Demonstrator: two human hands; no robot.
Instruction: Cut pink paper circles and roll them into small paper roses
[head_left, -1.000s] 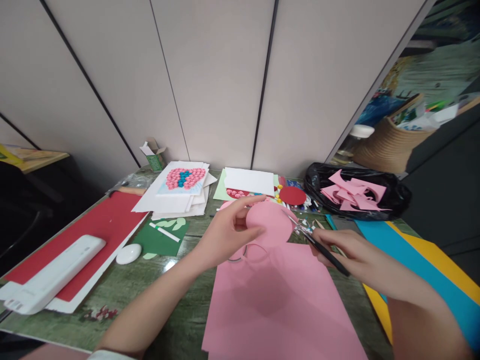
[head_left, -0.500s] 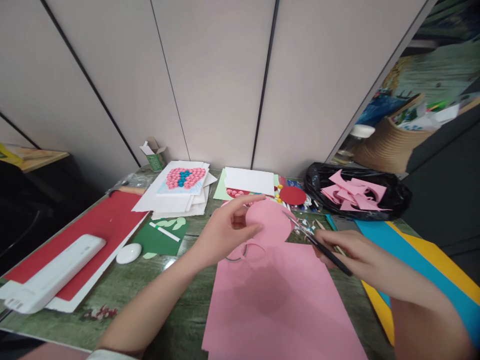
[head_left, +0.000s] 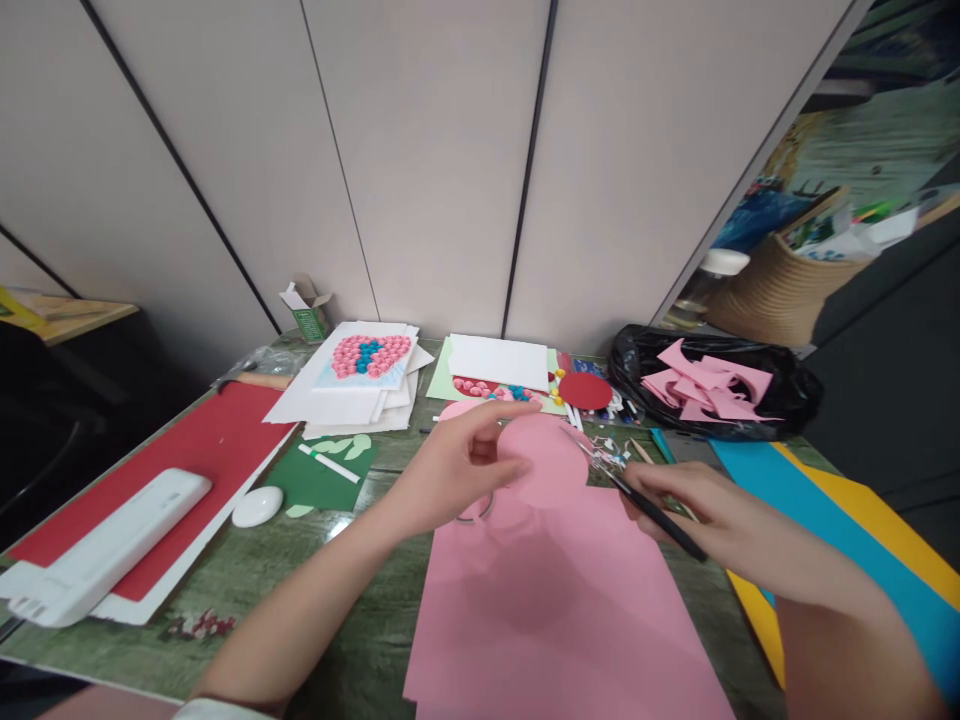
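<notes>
My left hand (head_left: 457,460) pinches the left edge of a round piece of pink paper (head_left: 544,462) between thumb and fingers, holding it above the table. A thin curled strip hangs below this disc, near my left fingertips. In my right hand (head_left: 694,505) is a pair of scissors (head_left: 652,510) with black handles, its silver tip at the disc's upper right edge. My right fingers partly hide the handles. Under both hands lies a large pink sheet (head_left: 562,610), shadowed in the middle.
Right of the sheet, a black plastic bag (head_left: 799,395) holds pink scraps (head_left: 709,385); blue paper (head_left: 825,530) lies in front. A red disc (head_left: 586,391) rests behind my hands. Leftward are a green sheet (head_left: 322,475), white device (head_left: 112,545) and red paper (head_left: 247,425).
The pink disc has dropped slightly and turned in my left hand, uncovering more of the things behind it. My right hand and the scissors have shifted slightly down.
</notes>
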